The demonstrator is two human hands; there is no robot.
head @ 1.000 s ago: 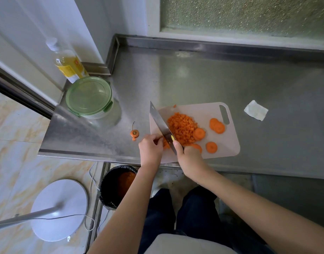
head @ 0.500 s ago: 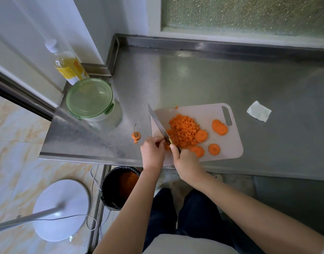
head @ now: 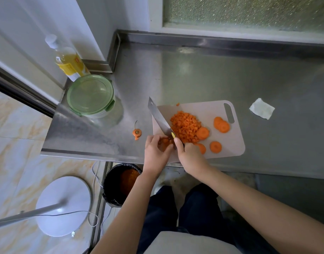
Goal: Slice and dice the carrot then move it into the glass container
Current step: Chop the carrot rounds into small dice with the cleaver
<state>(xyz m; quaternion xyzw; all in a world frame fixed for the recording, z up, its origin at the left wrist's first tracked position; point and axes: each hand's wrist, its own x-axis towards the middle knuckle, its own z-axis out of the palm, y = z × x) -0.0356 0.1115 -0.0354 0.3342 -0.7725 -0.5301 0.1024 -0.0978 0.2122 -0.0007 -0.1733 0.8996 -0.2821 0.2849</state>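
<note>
A pale cutting board (head: pixel 208 109) lies on the steel counter with a heap of diced carrot (head: pixel 185 126) and several round carrot slices (head: pixel 221 125) on it. My right hand (head: pixel 189 154) grips the handle of a knife (head: pixel 158 117), whose blade points away and to the left along the board's left edge. My left hand (head: pixel 155 153) curls its fingers over carrot pieces (head: pixel 164 142) just left of the blade. The glass container (head: pixel 91 97) with a green lid on stands at the counter's left end.
A carrot top with its stem (head: pixel 137 132) lies on the counter left of the board. A bottle of yellow liquid (head: pixel 67 61) stands behind the container. A crumpled tissue (head: pixel 261 108) lies to the right. A black bin (head: pixel 122 183) and a white fan base (head: pixel 63 205) are on the floor.
The knife has shifted slightly between cuts on the carrot under my left hand. Both hands stay at the board's near left corner.
</note>
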